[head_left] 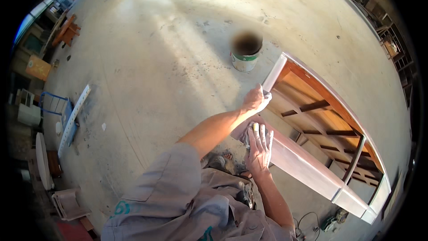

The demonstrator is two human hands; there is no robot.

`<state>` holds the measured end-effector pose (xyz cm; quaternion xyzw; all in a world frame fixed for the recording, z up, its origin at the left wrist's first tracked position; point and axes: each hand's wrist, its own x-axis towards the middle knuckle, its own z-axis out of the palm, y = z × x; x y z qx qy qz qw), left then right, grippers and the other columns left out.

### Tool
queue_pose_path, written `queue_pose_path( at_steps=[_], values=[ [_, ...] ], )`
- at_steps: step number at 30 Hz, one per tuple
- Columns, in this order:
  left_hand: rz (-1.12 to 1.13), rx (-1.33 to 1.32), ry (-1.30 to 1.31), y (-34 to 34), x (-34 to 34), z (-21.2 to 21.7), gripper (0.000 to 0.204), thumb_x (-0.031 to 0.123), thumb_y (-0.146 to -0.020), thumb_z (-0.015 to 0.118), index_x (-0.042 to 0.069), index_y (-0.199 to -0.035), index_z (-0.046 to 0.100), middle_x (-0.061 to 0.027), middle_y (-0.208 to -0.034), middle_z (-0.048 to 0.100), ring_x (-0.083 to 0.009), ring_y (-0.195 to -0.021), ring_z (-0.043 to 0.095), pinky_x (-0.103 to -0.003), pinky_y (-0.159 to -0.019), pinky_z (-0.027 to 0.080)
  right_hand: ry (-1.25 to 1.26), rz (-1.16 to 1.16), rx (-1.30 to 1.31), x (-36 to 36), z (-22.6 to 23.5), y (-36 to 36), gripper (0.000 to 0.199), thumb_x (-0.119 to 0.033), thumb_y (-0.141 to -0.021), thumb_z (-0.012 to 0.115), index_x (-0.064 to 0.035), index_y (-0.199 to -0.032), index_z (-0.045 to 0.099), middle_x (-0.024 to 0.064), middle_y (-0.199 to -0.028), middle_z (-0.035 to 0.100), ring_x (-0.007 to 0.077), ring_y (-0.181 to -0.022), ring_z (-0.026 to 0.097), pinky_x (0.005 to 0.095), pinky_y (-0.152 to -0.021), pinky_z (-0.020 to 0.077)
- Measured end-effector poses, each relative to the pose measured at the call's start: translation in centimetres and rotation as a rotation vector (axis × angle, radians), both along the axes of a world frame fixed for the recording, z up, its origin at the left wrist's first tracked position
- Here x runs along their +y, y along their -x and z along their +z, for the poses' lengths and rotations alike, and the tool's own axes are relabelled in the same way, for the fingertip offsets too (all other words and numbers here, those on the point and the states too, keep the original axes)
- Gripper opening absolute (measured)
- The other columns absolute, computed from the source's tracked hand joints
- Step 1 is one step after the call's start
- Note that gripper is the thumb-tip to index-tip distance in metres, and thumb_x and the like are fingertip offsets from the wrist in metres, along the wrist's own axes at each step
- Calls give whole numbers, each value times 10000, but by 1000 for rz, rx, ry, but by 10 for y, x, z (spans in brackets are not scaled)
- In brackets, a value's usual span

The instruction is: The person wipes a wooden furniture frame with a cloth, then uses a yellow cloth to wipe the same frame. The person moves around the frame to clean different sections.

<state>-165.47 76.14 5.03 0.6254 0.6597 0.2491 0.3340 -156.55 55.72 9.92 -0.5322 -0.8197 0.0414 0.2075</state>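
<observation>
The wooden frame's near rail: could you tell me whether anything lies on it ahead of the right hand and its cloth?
Nothing visible does. The right hand presses a cloth flat on the frame's near rail, whose top runs bare to the far corner. The left hand grips the frame's end, behind the cloth. The paint can stands apart on the floor.

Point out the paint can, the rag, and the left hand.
paint can (244, 61), head view, on its white side wall.
rag (248, 137), head view, on the bunched cloth under the right hand.
left hand (254, 100), head view, on its back.
</observation>
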Motion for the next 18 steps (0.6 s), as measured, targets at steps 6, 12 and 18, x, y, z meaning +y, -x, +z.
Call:
queue_pose_path(
  at_steps=[6,12,18],
  values=[
    [76,-71,83,-17,32,-40,532,438,-889,666,-43,-1091,560,-337,-1034,700,-478,-986,701,-527,-870,573,27,-248,-126,-49,-30,-193,567,-17,-863,584,94,-1415,510,302,-1514,466,467,-1451,396,623,-1217,262],
    [-1,-21,107,-45,29,-47,546,455,-889,660,-31,-1125,578,-323,-1074,701,-471,-1016,697,-523,-899,563,23,-76,17,14,-68,-23,598,-124,-891,537,123,-1430,455,308,-1535,424,418,-1472,380,520,-1247,280],
    [41,72,-42,-32,34,-68,506,401,-906,669,-56,-1092,561,-176,-831,715,-232,-605,710,-379,-616,584,13,-270,22,-57,-55,-154,565,-111,-899,618,98,-1410,493,318,-1503,467,477,-1430,423,578,-1209,309]
  ],
)
